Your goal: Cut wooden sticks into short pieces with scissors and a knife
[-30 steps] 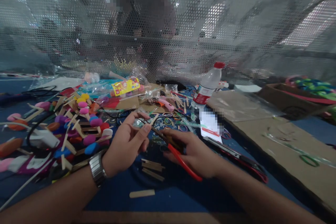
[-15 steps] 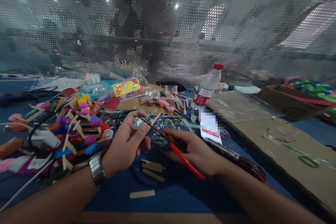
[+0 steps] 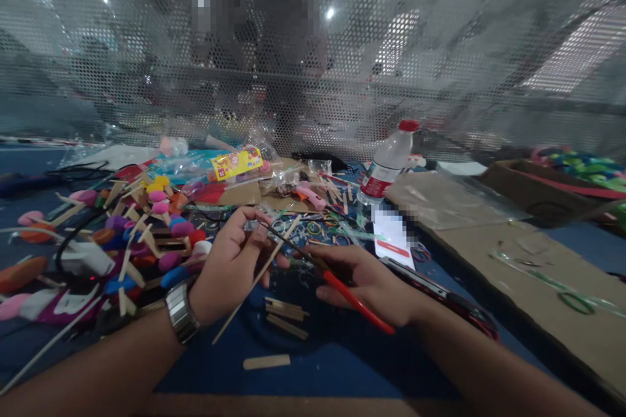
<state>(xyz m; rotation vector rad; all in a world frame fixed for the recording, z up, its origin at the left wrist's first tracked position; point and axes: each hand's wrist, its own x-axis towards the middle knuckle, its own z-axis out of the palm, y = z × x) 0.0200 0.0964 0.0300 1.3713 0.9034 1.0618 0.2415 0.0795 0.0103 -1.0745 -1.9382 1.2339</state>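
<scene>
My right hand (image 3: 364,277) is wrapped round a tool with red handles (image 3: 359,303), whose thin dark jaws point up and left. The tip of the tool meets the pinched thumb and finger of my left hand (image 3: 239,257), where some clear plastic shows. A long thin wooden stick (image 3: 259,277) slants past my left fingers; whether they grip it is hard to tell. Below my hands lie several short wooden pieces (image 3: 286,316) and one flat stick (image 3: 267,361) on the blue surface.
At the left are colourful craft pieces (image 3: 159,260), cables and a purple-and-white device (image 3: 73,303). A bottle (image 3: 384,169) with a red cap, a lit phone (image 3: 391,241) and a cutter knife (image 3: 425,283) are at the right, beside cardboard (image 3: 552,287). Behind hangs perforated sheeting (image 3: 313,78).
The long thin stick now shows fully beside my left hand, reaching down and left. My right hand and the red-handled tool have shifted slightly right.
</scene>
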